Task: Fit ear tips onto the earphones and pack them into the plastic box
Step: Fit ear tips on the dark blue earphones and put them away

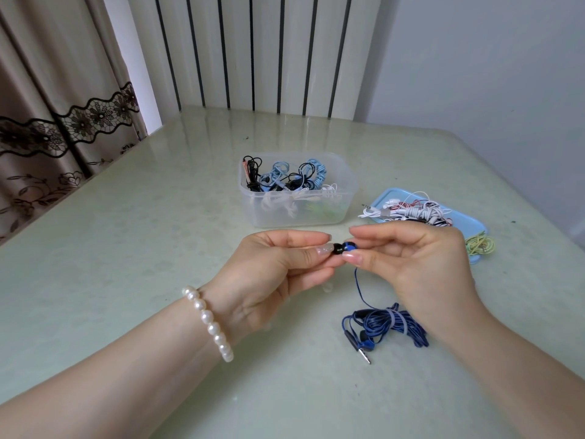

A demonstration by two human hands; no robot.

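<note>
Pearl-beaded bracelet (209, 323) wrist, left hand (269, 274) pinching black rubber ear tip (336, 248).
Right hand (421, 264) pinching blue earbud (349, 247), opposed for push-fit; bundled blue cable (389, 323) resting on table.

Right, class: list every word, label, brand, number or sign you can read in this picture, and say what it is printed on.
None can be read.
The plastic box, blue lid and blue earphones show no print.
The earbud between the hands is too small to show any marking.
</note>
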